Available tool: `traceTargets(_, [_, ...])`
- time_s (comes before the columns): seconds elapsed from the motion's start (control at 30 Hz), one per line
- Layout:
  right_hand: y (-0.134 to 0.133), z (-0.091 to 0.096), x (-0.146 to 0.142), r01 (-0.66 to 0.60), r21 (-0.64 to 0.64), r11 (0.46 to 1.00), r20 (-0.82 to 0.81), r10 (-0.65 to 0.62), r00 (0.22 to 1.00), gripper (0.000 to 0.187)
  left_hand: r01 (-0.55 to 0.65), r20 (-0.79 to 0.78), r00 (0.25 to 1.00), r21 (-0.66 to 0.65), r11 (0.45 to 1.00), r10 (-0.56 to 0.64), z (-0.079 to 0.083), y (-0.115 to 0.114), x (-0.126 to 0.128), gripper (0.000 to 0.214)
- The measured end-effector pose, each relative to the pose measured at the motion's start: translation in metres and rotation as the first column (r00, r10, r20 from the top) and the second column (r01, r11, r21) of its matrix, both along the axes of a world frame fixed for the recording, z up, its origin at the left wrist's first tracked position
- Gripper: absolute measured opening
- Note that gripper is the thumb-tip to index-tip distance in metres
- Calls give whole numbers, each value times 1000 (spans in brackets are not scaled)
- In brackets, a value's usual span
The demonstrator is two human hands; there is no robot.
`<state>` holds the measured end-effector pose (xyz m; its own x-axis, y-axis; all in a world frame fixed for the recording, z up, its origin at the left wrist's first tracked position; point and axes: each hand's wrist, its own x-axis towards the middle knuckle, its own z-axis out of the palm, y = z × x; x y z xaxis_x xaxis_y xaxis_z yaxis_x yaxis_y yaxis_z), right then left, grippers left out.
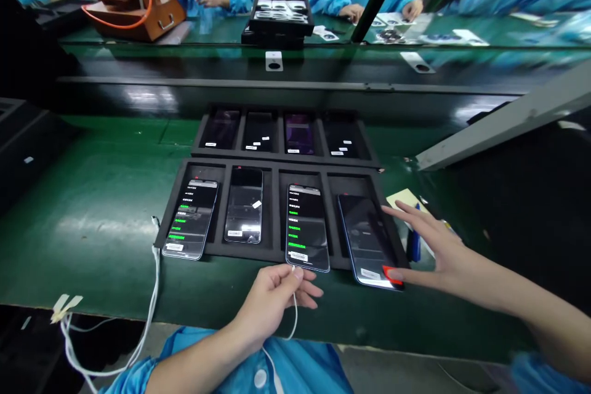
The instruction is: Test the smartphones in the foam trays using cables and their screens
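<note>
My left hand pinches the end of a white charging cable at the bottom edge of a phone whose screen lists white and green lines. Whether the plug sits in the phone is hidden by my fingers. My right hand is spread out, its thumb on a red patch at the lower corner of the rightmost phone. That phone's screen is mostly dark, and it lies tilted over the front rim of the black foam tray. In the same tray lie a dark phone and another lit phone.
A second foam tray with dark phones stands behind. White cables hang over the table's left front edge. Near my right hand are a blue pen and yellow paper. Co-workers in blue sit across a raised ledge.
</note>
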<state>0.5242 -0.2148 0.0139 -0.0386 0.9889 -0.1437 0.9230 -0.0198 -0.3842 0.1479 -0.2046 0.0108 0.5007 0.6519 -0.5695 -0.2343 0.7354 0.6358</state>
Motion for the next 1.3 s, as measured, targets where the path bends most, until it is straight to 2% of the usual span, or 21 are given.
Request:
traceTargets(0.1, [5, 4, -5, -1, 9, 1000, 12, 1, 1000, 104, -11, 18, 1000, -4, 1000, 11, -1, -1, 0, 76])
traceTargets(0.23, [31, 19, -26, -41, 76, 996, -42, 44, 998, 81, -33, 66, 997, -34, 999, 35, -3, -1, -1, 79])
traceTargets(0.3, [48, 25, -44, -108, 93, 990, -77, 115, 990, 74, -37, 84, 996, -41, 998, 41, -4, -1, -1, 80])
traceTargets(0.43, [86, 25, -85, -252, 93, 963, -102, 261, 960, 75, -22, 105, 994, -40, 999, 26, -8, -1, -2, 80])
traceTargets(0.57, [110, 19, -108, -308, 79, 948, -38, 312, 949, 82, 10, 127, 992, -41, 999, -5, -12, 0, -2, 83])
traceTargets(0.73, [115, 11, -111, -329, 35, 944, 58, 327, 943, 90, 56, 141, 989, -41, 998, -50, -16, 1, -1, 85])
traceTargets(0.9, [115, 6, -110, -278, 86, 957, 50, 275, 960, 73, 90, 159, 984, -45, 995, -82, -16, 3, -1, 86])
traceTargets(1.3, [114, 12, -116, -253, 117, 960, 68, 247, 967, 73, 80, 188, 979, -9, 997, -76, -21, 2, -1, 78])
